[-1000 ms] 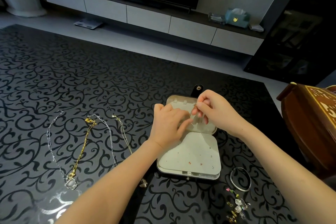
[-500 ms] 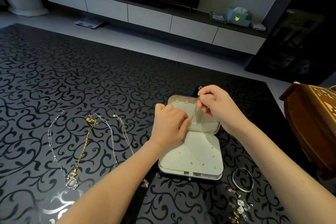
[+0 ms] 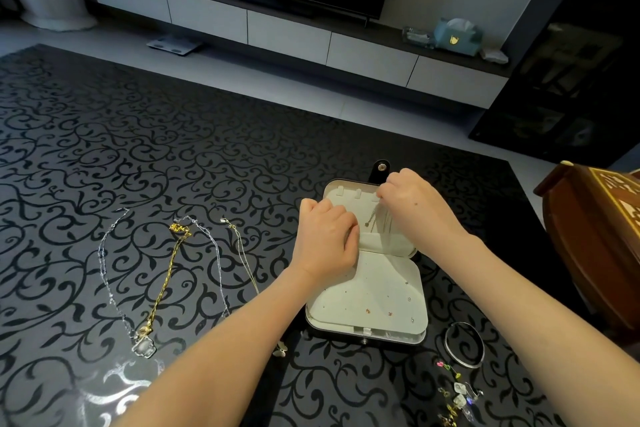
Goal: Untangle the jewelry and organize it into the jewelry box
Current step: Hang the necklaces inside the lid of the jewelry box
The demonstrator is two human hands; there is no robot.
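Left hand: fingers curled in, knuckles up, resting at the left side of the lid's lower pocket; cannot tell whether it pinches anything
Right hand: fingers curled tight, pinching the top of a thin chain by the hooks in the lid
Thin chain: hangs down the lid lining between the two hands, a small pendant at its low end
Jewelry box: open on the table, cream lining, tiny studs pinned in the base
Necklaces: four laid out apart, left of the box
Bangle: near the box's right front corner, loose earrings below it
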